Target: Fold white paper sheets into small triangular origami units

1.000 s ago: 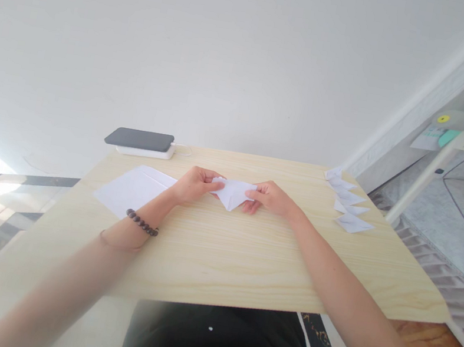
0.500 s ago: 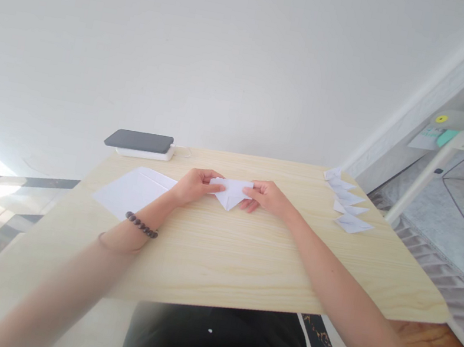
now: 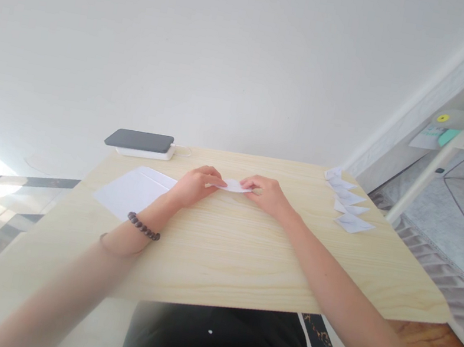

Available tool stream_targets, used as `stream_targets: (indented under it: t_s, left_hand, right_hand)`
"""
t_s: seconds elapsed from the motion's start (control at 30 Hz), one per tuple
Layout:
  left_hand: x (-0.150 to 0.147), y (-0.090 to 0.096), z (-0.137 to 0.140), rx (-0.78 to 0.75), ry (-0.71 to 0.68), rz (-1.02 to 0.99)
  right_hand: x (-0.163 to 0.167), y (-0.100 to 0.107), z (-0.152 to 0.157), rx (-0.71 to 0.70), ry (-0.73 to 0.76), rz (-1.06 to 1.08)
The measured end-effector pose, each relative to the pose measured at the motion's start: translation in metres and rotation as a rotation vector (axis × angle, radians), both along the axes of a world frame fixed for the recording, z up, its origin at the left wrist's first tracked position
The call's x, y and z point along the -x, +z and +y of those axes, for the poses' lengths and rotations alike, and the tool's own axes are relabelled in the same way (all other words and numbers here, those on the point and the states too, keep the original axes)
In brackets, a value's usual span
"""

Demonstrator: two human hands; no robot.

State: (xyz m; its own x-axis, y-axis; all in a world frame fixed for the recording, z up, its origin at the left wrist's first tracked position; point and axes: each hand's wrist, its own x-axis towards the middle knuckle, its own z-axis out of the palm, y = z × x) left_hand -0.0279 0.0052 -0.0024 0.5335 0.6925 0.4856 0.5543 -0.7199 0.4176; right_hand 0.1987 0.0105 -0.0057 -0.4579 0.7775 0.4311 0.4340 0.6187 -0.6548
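Note:
Between my two hands is a small piece of folded white paper, slightly bowed and seen nearly edge-on. My left hand pinches its left end, thumb and fingers closed on it. At the opposite end, my right hand grips the paper the same way. Flat sheets of white paper lie beside my left wrist, partly hidden by the forearm. Several folded white paper pieces stand in an overlapping row on the right of the table.
A dark phone rests on a white box at the table's back left, with a white cable attached. The wooden table meets a pale wall behind. A white metal frame stands off to the right.
The folded paper has tilted; its downward-pointing triangle, visible before, no longer shows. My right fingers, spread below the paper earlier, have drawn in at its end.

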Motion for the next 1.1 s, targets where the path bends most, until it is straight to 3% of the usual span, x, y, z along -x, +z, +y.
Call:
stream_targets:
  t_s: [0.13,0.27,0.57,0.87,1.1]
  left_hand:
    - [-0.001,-0.003,-0.001,-0.022,0.042,0.204]
    - [-0.002,0.001,-0.002,-0.003,0.048,0.247]
    - [-0.004,0.006,-0.003,0.232,0.135,0.075]
    - [-0.01,0.0,-0.002,0.201,0.191,0.145]
    - [-0.01,-0.004,0.002,0.148,0.276,0.23]
  right_hand:
    - [-0.005,0.001,0.005,-0.15,-0.079,-0.272]
    - [-0.009,0.003,0.005,-0.202,-0.14,-0.37]
    - [-0.001,-0.002,0.004,0.049,-0.158,-0.157]
    - [-0.001,0.001,0.003,0.125,-0.092,-0.229]
    - [0.002,-0.001,0.005,0.075,-0.108,-0.286]
